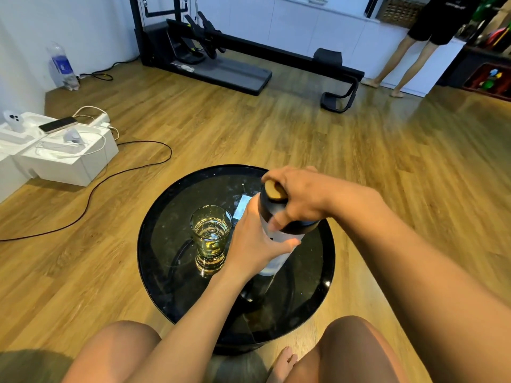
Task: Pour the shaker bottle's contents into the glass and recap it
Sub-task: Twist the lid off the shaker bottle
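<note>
A wooden floor (pixel 304 128) is filling most of the view, with a black exercise machine (pixel 221 59) standing at the far wall and a second person (pixel 414 42) standing at the upper right. White boxes (pixel 63 153) are lying at the left, carrying a phone (pixel 58 124) and cables. At centre, a round black table (pixel 171 286) is standing between the wearer's knees. On its glossy top, the shaker bottle (pixel 279 239) is standing upright, right of centre, its frosted body showing below a black lid (pixel 272 207). The right hand (pixel 298 197) is closing over that lid from above, fingers wrapping its rim beside the tan flip cap (pixel 275 192). The left hand (pixel 257 239) is gripping the bottle's body from the left side. Just beside that hand, to its left, the glass (pixel 211 236) is standing upright on the table, holding clear liquid to roughly half its height.
</note>
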The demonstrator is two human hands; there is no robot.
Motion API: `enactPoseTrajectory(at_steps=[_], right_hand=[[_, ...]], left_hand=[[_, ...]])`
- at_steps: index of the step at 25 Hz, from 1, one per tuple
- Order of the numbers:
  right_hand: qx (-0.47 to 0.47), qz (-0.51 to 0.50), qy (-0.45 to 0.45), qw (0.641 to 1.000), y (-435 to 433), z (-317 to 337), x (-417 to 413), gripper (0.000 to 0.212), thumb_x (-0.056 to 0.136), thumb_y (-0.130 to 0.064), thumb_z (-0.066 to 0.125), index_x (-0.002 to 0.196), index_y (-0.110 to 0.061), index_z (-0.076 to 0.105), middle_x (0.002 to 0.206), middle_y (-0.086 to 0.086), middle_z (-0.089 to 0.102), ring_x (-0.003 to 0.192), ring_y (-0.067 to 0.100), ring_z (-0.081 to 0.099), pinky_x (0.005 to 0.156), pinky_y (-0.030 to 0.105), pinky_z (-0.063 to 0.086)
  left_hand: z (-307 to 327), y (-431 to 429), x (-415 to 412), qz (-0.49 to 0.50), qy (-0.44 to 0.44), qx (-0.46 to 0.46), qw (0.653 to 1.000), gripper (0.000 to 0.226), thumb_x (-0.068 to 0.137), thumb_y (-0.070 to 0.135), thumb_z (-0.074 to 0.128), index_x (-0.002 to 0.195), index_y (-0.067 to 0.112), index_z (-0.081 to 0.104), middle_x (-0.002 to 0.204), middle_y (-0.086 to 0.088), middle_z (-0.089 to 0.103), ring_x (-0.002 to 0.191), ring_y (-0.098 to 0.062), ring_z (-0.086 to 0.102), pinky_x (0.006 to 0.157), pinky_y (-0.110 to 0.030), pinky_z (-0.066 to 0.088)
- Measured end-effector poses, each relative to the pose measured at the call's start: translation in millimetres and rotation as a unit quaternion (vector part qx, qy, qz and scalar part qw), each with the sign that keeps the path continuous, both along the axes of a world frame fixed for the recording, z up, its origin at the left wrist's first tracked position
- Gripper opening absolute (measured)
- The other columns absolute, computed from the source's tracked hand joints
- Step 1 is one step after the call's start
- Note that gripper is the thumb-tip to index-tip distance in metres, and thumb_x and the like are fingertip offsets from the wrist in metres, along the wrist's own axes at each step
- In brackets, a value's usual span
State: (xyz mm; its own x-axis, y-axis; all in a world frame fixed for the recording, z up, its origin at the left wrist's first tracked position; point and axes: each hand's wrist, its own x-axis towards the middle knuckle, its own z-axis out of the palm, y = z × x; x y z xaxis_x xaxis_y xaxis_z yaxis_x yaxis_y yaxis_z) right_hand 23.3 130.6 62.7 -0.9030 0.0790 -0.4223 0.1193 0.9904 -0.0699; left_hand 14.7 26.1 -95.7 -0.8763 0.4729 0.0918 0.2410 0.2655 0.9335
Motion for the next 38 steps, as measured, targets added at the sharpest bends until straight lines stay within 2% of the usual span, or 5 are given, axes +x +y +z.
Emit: enactPoseTrajectory(at_steps=[6, 10, 20, 33, 38], right_hand=[[-0.012, -0.091, 0.091, 0.992, -10.3, -13.0, -2.5, 0.089, 0.072, -0.08, 0.048, 0.14, -0.024, 0.041, 0.147, 0.007, 0.039, 0.138, 0.04, 0.03, 0.106, 0.058, 0.033], [-0.036, 0.002, 0.05, 0.998, -6.5, -8.6, 0.1, 0.047, 0.088, -0.038, 0.054, 0.135, -0.037, 0.049, 0.151, -0.012, 0.038, 0.143, 0.026, 0.021, 0.11, 0.058, 0.021], [-0.039, -0.069, 0.039, 0.996, 0.7, -4.8, 0.6, 0.106, 0.068, -0.068, 0.065, 0.151, -0.022, 0.016, 0.157, 0.005, 0.025, 0.142, 0.035, 0.026, 0.11, 0.054, 0.031], [-0.056, -0.003, 0.074, 0.996, -7.6, -15.6, 0.0, 0.041, 0.09, -0.04, 0.051, 0.131, -0.038, 0.052, 0.151, -0.016, 0.039, 0.148, 0.02, 0.011, 0.111, 0.067, -0.008], [0.025, -0.144, 0.123, 0.982, -4.9, -22.3, -0.8, 0.089, 0.079, -0.076, 0.046, 0.146, -0.022, 0.025, 0.151, 0.014, 0.027, 0.134, 0.045, 0.035, 0.103, 0.063, 0.034]], left_hand=[[0.1, 1.3, 0.3, 0.014, -0.016, 0.005, 1.0, 0.087, 0.058, 0.044, 0.089, 0.131, 0.022, 0.048, 0.119, 0.005, 0.066, 0.114, -0.015, 0.064, 0.091, -0.034, 0.054], [-0.2, 0.7, -0.3, 0.006, -0.006, 0.006, 1.0, 0.092, 0.061, 0.036, 0.089, 0.138, 0.021, 0.043, 0.123, 0.006, 0.063, 0.116, -0.013, 0.06, 0.09, -0.028, 0.05], [0.9, 0.8, -0.8, 0.005, -0.028, 0.0, 1.0, 0.078, 0.056, 0.048, 0.084, 0.123, 0.028, 0.048, 0.113, 0.008, 0.065, 0.109, -0.013, 0.061, 0.084, -0.027, 0.05], [10.5, 1.0, 1.1, 0.008, -0.017, -0.015, 1.0, 0.094, 0.064, 0.031, 0.09, 0.143, 0.015, 0.042, 0.124, 0.009, 0.055, 0.122, -0.017, 0.057, 0.092, -0.027, 0.046], [10.5, 0.1, 2.9, 0.013, -0.019, -0.016, 1.0, 0.099, 0.059, 0.042, 0.091, 0.14, 0.015, 0.041, 0.132, 0.0, 0.061, 0.123, -0.02, 0.059, 0.098, -0.04, 0.052]])
